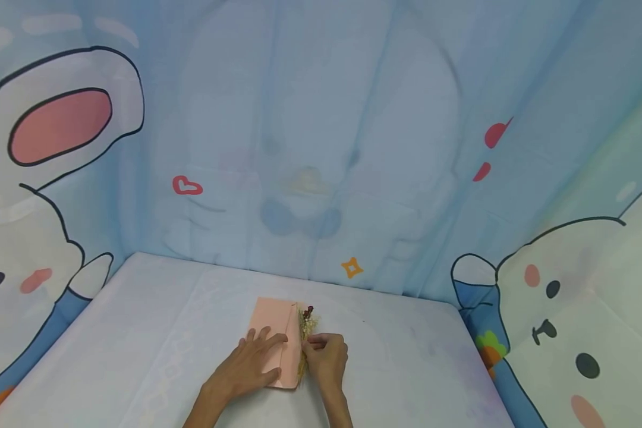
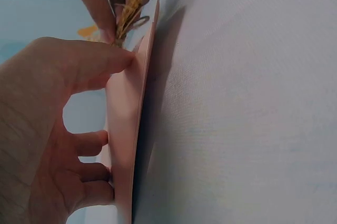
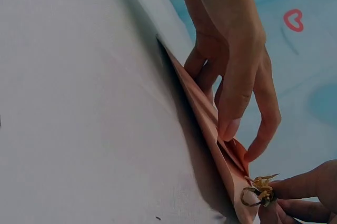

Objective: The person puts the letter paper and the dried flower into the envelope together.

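A pink paper envelope [image 1: 271, 310] lies on the white cloth, its long edge toward the right. My left hand [image 1: 245, 364] rests on it with fingers spread, pressing it down. In the right wrist view the envelope's mouth [image 3: 227, 156] gapes a little beside the left thumb and forefinger. Along that edge sits a small bunch of dried flowers [image 1: 308, 324], with dark red and pale yellow heads. My right hand [image 1: 329, 356] pinches its stems [image 2: 128, 18] between thumb and fingers. A thin loop [image 3: 246, 196] curls out from the bunch, right at the paper.
The white cloth-covered table [image 1: 406, 356] extends to both sides of the hands. Behind it hangs a light blue curtain [image 1: 310, 119] printed with cartoon animals, which also closes off the left and right sides. A tiny dark speck [image 1: 364, 321] lies right of the flowers.
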Tool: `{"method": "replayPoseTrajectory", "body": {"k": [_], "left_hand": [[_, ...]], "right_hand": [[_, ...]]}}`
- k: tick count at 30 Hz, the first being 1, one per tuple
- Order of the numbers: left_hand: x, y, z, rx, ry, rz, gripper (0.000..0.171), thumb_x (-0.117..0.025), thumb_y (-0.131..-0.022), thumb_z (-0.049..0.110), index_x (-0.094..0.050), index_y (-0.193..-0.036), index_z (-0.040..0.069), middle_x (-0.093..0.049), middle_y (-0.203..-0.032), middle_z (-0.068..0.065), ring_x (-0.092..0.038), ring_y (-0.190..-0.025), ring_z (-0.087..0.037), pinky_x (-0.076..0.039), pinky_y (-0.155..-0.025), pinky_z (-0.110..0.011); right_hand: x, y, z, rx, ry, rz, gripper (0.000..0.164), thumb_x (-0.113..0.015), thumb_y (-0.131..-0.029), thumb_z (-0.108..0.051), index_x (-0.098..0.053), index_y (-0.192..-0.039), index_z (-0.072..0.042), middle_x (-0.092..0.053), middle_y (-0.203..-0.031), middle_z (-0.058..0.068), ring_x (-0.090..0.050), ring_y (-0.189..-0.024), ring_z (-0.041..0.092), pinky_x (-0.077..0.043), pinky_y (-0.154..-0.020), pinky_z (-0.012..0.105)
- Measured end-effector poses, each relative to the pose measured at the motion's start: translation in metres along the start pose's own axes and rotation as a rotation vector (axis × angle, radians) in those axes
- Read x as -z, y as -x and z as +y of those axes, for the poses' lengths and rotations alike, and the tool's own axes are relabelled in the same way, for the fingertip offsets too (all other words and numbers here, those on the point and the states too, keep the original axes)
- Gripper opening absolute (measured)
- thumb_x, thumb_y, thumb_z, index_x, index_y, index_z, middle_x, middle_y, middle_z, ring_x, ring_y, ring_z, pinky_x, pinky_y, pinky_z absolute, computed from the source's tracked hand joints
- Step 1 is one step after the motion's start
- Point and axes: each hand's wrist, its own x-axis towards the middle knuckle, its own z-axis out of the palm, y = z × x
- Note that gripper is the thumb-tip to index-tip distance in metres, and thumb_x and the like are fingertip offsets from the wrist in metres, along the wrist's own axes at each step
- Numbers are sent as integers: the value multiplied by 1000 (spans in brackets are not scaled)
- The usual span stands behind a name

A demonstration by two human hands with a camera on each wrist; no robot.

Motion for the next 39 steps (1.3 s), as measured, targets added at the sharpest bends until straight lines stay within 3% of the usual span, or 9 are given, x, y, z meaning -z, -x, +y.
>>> {"method": "replayPoseTrajectory", "body": {"k": [9, 18, 26, 33, 39], "left_hand": [[0, 0, -1, 9, -15, -2, 65, -67, -104, 43, -49, -162, 22, -36, -173, -31, -28, -158, -67, -28, -126, -80], [0, 3, -4, 21, -16, 16, 68, -64, -105, 48, -47, -165, 23, -36, -174, -28, -28, -159, -64, -30, -127, -78], [-2, 1, -4, -9, -23, 27, 68, -63, -105, 49, -47, -164, 21, -37, -173, -30, -31, -157, -66, -32, -126, -78], [-3, 1, -3, -12, -12, 30, 66, -62, -107, 49, -45, -165, 24, -36, -174, -28, -32, -158, -63, -33, -127, -76], [-1, 1, -5, -17, -43, 38, 67, -60, -106, 51, -46, -165, 22, -37, -174, -28, -33, -158, -63, -33, -127, -75]], "right_hand": [[-13, 2, 1, -18, 29, -32, 11, -89, -80, 3, -80, -77, -2, -74, -65, 6, -65, -53, 13, -51, -47, 22], [-20, 1, -1, 16, 46, -42, 14, -90, -77, 5, -80, -73, -3, -73, -63, 5, -63, -53, 11, -51, -47, 20], [-26, -1, -5, 57, -16, -129, 12, -90, -80, 4, -80, -75, 0, -74, -65, 9, -63, -53, 10, -50, -47, 16], [-34, 2, -7, 95, -45, -163, 8, -84, -82, 9, -83, -80, 1, -76, -69, 9, -67, -59, 11, -55, -54, 22], [-32, 0, -6, 114, -93, -258, 6, -81, -87, 9, -84, -89, 4, -79, -74, 12, -72, -60, 12, -58, -54, 20]]}}
